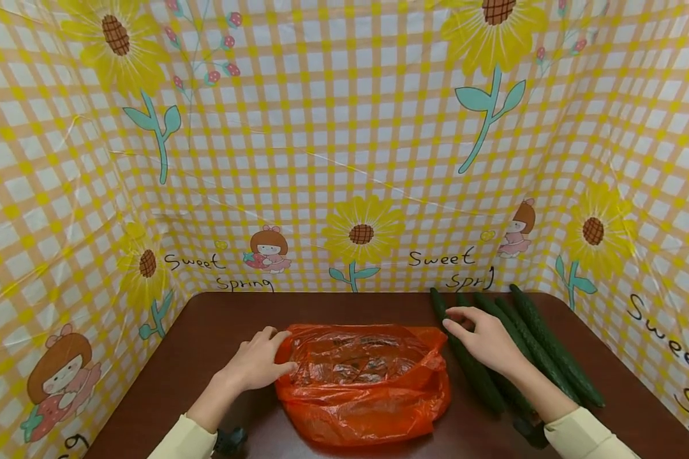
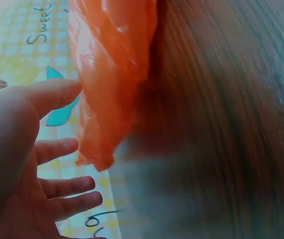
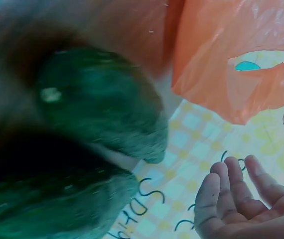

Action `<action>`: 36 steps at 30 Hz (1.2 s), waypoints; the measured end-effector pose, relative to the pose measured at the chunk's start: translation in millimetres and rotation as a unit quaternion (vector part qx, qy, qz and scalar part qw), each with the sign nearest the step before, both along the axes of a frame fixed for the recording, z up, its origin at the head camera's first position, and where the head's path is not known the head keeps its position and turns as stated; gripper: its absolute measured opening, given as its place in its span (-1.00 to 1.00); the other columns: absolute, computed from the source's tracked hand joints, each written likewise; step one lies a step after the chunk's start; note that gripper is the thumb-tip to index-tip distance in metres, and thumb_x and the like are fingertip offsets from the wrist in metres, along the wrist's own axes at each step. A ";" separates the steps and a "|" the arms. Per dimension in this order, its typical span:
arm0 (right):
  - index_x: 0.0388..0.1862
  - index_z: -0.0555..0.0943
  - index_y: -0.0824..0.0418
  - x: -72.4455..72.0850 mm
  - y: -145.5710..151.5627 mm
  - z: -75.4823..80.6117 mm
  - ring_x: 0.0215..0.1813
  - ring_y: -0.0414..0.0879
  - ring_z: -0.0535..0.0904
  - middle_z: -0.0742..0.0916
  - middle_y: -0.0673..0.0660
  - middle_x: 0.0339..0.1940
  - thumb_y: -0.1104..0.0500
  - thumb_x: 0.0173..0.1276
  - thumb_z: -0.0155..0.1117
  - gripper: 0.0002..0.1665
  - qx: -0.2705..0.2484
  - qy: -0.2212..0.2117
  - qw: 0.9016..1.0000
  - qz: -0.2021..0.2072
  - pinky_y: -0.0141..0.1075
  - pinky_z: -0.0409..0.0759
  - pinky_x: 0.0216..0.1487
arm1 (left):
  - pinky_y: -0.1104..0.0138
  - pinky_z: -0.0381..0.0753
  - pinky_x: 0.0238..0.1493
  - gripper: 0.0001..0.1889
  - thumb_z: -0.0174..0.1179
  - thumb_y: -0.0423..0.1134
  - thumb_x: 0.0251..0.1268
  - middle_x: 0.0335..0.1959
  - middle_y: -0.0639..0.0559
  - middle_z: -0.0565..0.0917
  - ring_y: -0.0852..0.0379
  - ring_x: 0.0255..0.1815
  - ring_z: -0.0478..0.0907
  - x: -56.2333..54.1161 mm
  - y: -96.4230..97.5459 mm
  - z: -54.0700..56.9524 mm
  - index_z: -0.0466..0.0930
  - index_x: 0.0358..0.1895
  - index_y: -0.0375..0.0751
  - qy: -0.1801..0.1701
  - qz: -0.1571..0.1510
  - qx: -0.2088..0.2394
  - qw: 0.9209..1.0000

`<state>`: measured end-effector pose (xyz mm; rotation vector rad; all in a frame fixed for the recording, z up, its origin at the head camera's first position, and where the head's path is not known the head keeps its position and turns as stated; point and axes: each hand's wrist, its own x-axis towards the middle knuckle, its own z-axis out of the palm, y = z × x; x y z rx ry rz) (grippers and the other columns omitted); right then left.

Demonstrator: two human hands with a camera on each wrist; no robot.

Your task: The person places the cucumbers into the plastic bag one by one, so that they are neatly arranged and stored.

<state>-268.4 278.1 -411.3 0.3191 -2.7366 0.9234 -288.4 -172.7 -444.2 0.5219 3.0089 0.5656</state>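
An orange-red plastic bag [image 1: 367,408] lies on the table with its mouth spread and its dark inside showing. My left hand [image 1: 256,359] is at the bag's left edge, fingers extended. In the left wrist view the thumb tip [image 2: 71,92] meets the bag [image 2: 109,74], and the other fingers reach past it. My right hand [image 1: 485,338] hovers over the leftmost cucumbers, its fingers loosely bent with nothing between them. Several long, dark green cucumbers [image 1: 475,376] lie side by side right of the bag. Two cucumber ends [image 3: 102,104] loom close in the right wrist view, apart from the fingers.
The brown table [image 1: 229,312] has a checked sheet [image 1: 298,172] with printed sunflowers standing behind it and at both sides. A bag handle loop [image 3: 239,94] shows in the right wrist view. Dark wrist-camera straps [image 1: 229,440] sit below the hands.
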 end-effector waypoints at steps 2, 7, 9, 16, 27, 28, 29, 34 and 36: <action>0.31 0.56 0.23 4.3 6.4 -1.6 -0.04 0.05 0.62 0.69 0.21 0.09 -0.17 0.53 0.15 -0.40 -0.012 -0.014 1.000 -0.009 -0.21 0.55 -0.25 | -0.34 0.31 0.25 -0.27 0.33 0.17 0.27 0.38 -0.27 0.38 -0.25 0.40 0.36 -2.1 -0.7 -2.7 0.41 0.44 -0.06 -0.002 0.000 0.000 1.000; 0.36 0.51 0.21 15.9 16.8 -0.5 0.04 0.15 0.62 0.67 0.27 0.11 -0.19 0.54 0.13 -0.36 -0.050 -0.063 0.996 -0.025 -0.12 0.59 -0.16 | -0.42 0.24 0.25 -0.39 0.30 0.18 0.29 0.36 -0.24 0.40 -0.26 0.38 0.38 -7.4 -0.7 -7.7 0.46 0.36 0.09 -0.010 -0.011 -0.005 1.000; 0.41 0.47 0.23 20.7 18.9 -0.9 -0.01 0.11 0.62 0.64 0.30 0.15 -0.20 0.55 0.11 -0.32 -0.074 -0.094 0.992 -0.026 -0.14 0.59 -0.18 | -0.49 0.10 0.27 -0.42 0.29 0.18 0.30 0.39 -0.22 0.39 -0.27 0.41 0.35 -7.9 -0.4 -11.1 0.47 0.34 0.15 -0.014 -0.013 -0.013 1.000; 0.50 0.34 0.26 28.7 24.3 -7.2 -0.32 0.00 0.54 0.61 0.22 -0.16 -0.14 0.56 0.11 -0.28 -0.156 -0.168 0.972 -0.049 -0.22 0.56 -0.33 | -0.58 -0.16 0.28 -0.43 0.28 0.14 0.34 0.52 -0.25 0.26 -0.31 0.53 0.19 -5.7 2.7 -20.4 0.47 0.38 0.18 -0.025 -0.024 -0.019 0.999; 0.55 0.25 0.27 37.6 29.9 -21.4 -0.55 -0.13 0.38 0.45 0.01 -0.49 -0.10 0.55 0.14 -0.24 -0.203 -0.202 0.956 -0.067 -0.22 0.43 -0.42 | -0.46 0.08 0.33 -0.33 0.26 0.22 0.31 0.55 -0.30 0.20 -0.32 0.58 0.08 -4.7 3.5 -26.4 0.43 0.46 0.15 -0.059 -0.040 -0.022 0.997; 0.55 0.25 0.28 38.6 30.6 -22.8 -0.56 -0.14 0.36 0.44 0.00 -0.51 -0.12 0.55 0.15 -0.22 -0.205 -0.202 0.955 -0.071 -0.23 0.42 -0.43 | -0.46 0.09 0.33 -0.32 0.25 0.22 0.32 0.56 -0.30 0.20 -0.32 0.58 0.08 -5.2 4.0 -26.7 0.41 0.47 0.15 -0.057 -0.042 -0.025 0.997; 0.55 0.25 0.28 39.4 31.4 -24.1 -0.58 -0.15 0.34 0.42 -0.01 -0.53 -0.15 0.53 0.16 -0.19 -0.208 -0.200 0.954 -0.076 -0.23 0.41 -0.44 | -0.45 0.10 0.33 -0.32 0.25 0.22 0.32 0.56 -0.30 0.20 -0.31 0.58 0.08 -5.8 4.4 -27.2 0.40 0.48 0.15 -0.053 -0.044 -0.029 0.997; 0.55 0.27 0.30 41.2 32.8 -30.0 -0.63 -0.19 0.25 0.35 -0.08 -0.63 -0.27 0.46 0.20 -0.07 -0.226 -0.202 0.948 -0.094 -0.26 0.35 -0.50 | -0.43 0.12 0.35 -0.31 0.26 0.21 0.32 0.55 -0.29 0.22 -0.28 0.57 0.12 -5.9 4.1 -27.2 0.40 0.47 0.11 -0.045 -0.038 -0.045 0.997; 0.55 0.26 0.30 42.2 31.6 -31.2 -0.66 -0.20 0.19 0.32 -0.09 -0.69 -0.27 0.46 0.20 -0.07 -0.232 -0.211 0.945 -0.097 -0.27 0.31 -0.54 | -0.43 0.11 0.35 -0.31 0.26 0.21 0.31 0.55 -0.28 0.23 -0.27 0.57 0.12 -4.2 3.2 -27.3 0.40 0.47 0.10 -0.047 -0.032 -0.048 0.997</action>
